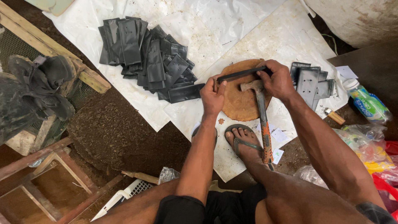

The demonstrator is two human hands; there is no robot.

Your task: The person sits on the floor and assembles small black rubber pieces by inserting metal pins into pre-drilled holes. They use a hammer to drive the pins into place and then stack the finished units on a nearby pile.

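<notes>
The person is sitting on a dirt floor, over a white sheet [199, 25] spread on it. Both hands are pinching a folded black bag [242, 74], the left hand [212, 96] at one end and the right hand [278, 81] at the other. The bag is lying across the top of a round wood block [240, 103]. A hammer [261, 112] is resting just under the grip. A big bag pile [149, 58] is lying left of the grip, a small pile [311, 83] right, with bare sheet above

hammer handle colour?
Orange with dark sections on the hammer, lying over the round wooden block; head view.
</notes>
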